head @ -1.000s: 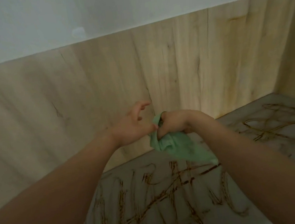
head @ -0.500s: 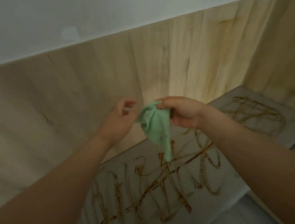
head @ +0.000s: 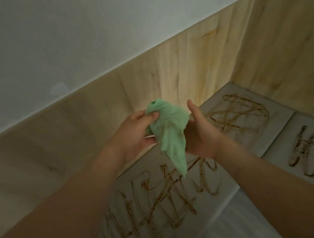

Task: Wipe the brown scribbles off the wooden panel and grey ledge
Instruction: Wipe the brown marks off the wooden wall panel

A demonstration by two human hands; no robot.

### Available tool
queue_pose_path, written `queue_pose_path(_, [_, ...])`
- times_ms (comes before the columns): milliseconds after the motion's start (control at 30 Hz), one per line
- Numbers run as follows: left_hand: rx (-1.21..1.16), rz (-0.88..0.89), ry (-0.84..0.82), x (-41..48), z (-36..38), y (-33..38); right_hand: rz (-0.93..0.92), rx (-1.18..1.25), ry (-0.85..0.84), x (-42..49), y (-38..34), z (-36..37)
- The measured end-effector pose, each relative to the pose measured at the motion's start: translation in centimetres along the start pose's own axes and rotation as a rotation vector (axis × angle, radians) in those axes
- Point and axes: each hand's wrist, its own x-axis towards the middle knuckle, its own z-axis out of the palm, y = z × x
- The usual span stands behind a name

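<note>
Holds a green cloth (head: 169, 135) up in the air between both hands. Pinches its bunched top edge with the left hand (head: 134, 135), thumb and curled fingers closed on the fabric. Cups the other side with the right hand (head: 200, 133), thumb pointing straight up beside the fabric, fingers hidden behind the folds. Cannot tell whether those fingers grasp the cloth or merely lie against it. Lets the rest of the cloth hang down between the wrists in a long tapering tail, ending below both hands and clear of everything underneath.

Directly below the hands and forearms: the grey ledge (head: 276, 116), covered in brown scribbles (head: 162, 199), loops and crossing strokes from under the left forearm to past the right hand. Further right of the right hand, across a seam: a second grey slab (head: 284, 133) with more of the same marks.

Beyond the fingertips, rising from the far edge of the ledge: the wooden panel (head: 185, 69), pale with dark grain streaks and a faint yellowish smear above and to the right of the right thumb. Turns a corner well right of the right hand and runs along the side. Well above both hands, over the panel: a plain white wall (head: 63, 41).
</note>
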Motion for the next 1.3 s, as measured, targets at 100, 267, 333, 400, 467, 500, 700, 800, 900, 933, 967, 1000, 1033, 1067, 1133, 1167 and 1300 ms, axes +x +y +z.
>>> queue_pose_path(100, [-0.096, -0.078, 0.025, -0.1, 0.6, 0.3, 0.039, 0.141, -0.105, -1.4, 1.0, 1.2])
queue_pose_path(267, [-0.119, -0.174, 0.085, -0.2, 0.8, 1.3, -0.101, -0.005, 0.009, -4.2, 0.4, 3.4])
queue_pose_path(333, [-0.099, -0.183, 0.150, 0.2, 1.4, 2.2, -0.154, -0.051, 0.034, -4.6, -0.9, 3.5])
queue_pose_path(400, [-0.071, -0.218, 0.198, 1.1, 2.4, 2.8, -0.161, -0.034, 0.051, -4.8, -2.0, 3.4])
queue_pose_path(467, [0.004, -0.262, 0.221, 2.2, 3.4, 3.0, -0.135, -0.009, 0.073, -4.6, -2.8, 3.2])
queue_pose_path(500, [0.091, -0.274, 0.242, 2.9, 4.1, 3.1, -0.118, -0.006, 0.083, -4.4, -3.1, 2.6])
queue_pose_path(700, [0.666, -0.262, 0.322, 9.4, 8.2, 3.3, -0.071, 0.107, 0.122, -1.8, -6.3, -3.8])
queue_pose_path(800, [1.016, -0.272, 0.221, 13.0, 10.6, 4.3, -0.093, 0.186, 0.203, -0.3, -8.9, -7.3])
queue_pose_path(900, [1.254, -0.191, 0.200, 16.1, 12.0, 7.0, -0.102, 0.250, 0.250, 1.4, -11.6, -9.5])
queue_pose_path(933, [1.305, -0.157, 0.202, 17.3, 12.4, 8.3, -0.104, 0.263, 0.245, 1.9, -12.8, -10.1])
queue_pose_path(967, [1.376, -0.118, 0.197, 18.3, 12.6, 9.5, -0.107, 0.280, 0.243, 2.6, -13.8, -10.6])
queue_pose_path(1000, [1.498, -0.056, 0.184, 18.9, 12.6, 10.7, -0.116, 0.299, 0.253, 3.0, -14.5, -10.8])
queue_pose_path(1033, [1.666, 0.061, 0.179, 19.6, 12.4, 11.9, -0.130, 0.321, 0.269, 3.6, -15.3, -10.9])
queue_pose_path(1067, [1.845, 0.225, 0.183, 20.4, 11.9, 12.7, -0.147, 0.344, 0.288, 4.0, -15.9, -10.9])
queue_pose_path(1133, [2.062, 0.541, 0.182, 22.2, 10.9, 14.7, -0.193, 0.379, 0.314, 5.4, -17.4, -10.5])
queue_pose_path(1167, [2.117, 0.661, 0.158, 23.1, 10.5, 15.8, -0.222, 0.379, 0.328, 6.2, -18.2, -10.2])
queue_pose_path(1300, [2.368, 0.877, 0.034, 26.2, 9.5, 18.4, -0.340, 0.229, 0.397, 10.0, -19.6, -8.4])
